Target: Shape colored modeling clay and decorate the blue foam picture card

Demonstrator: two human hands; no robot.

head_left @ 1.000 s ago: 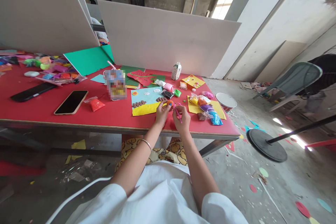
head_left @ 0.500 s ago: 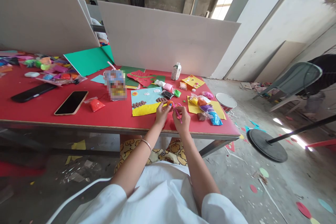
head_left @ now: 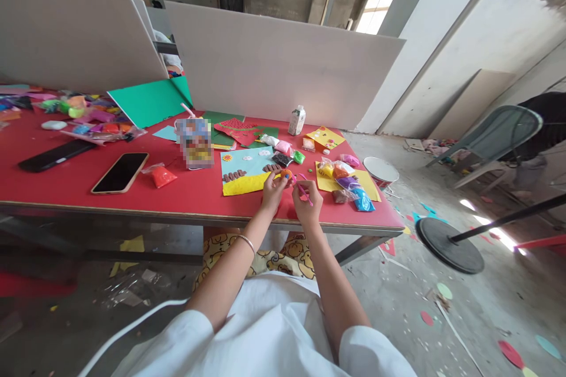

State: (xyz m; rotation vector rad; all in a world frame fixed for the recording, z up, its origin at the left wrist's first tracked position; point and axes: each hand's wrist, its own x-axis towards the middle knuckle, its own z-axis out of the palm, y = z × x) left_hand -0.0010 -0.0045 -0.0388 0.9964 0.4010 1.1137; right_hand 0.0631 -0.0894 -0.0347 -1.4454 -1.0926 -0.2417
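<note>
Head camera: at the wearer's head, above the white shirt (head_left: 269, 330)
Facing: forward and down over the tabletop (head_left: 198, 191)
Nearness: shirt closest, hands (head_left: 273, 191) mid-view, upright board (head_left: 283, 65) farther

Over the red counter (head_left: 203, 191), the left hand (head_left: 272, 191) pinched a small orange piece (head_left: 286, 174); the right hand (head_left: 308, 207) held a slim pink tool (head_left: 305, 194) close by. A blue-and-yellow picture (head_left: 243, 184) lay just beside, a carton (head_left: 296, 120) stood upright beyond, and a phone (head_left: 120, 173) rested farther left.

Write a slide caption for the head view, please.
At a red table, the left hand holds an orange piece, the right hand a pink tool.
</note>
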